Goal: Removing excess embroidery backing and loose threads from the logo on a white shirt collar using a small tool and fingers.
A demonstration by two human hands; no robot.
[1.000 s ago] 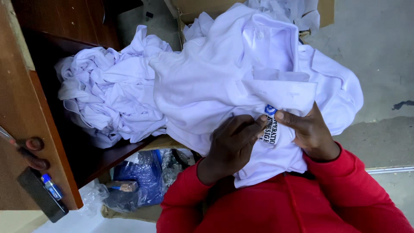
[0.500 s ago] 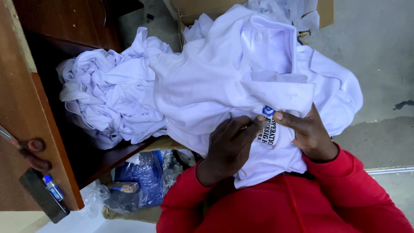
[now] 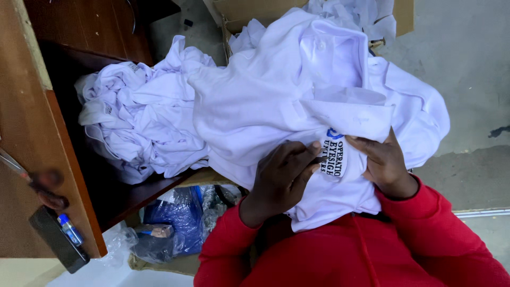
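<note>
Now hold the white shirt flat: left hand and right hand fingers pinching by the blue badge.

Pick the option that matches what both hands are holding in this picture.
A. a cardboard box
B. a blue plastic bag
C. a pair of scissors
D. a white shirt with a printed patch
D: the left hand and right hand both pinch the white shirt on either side of its printed patch.
</note>
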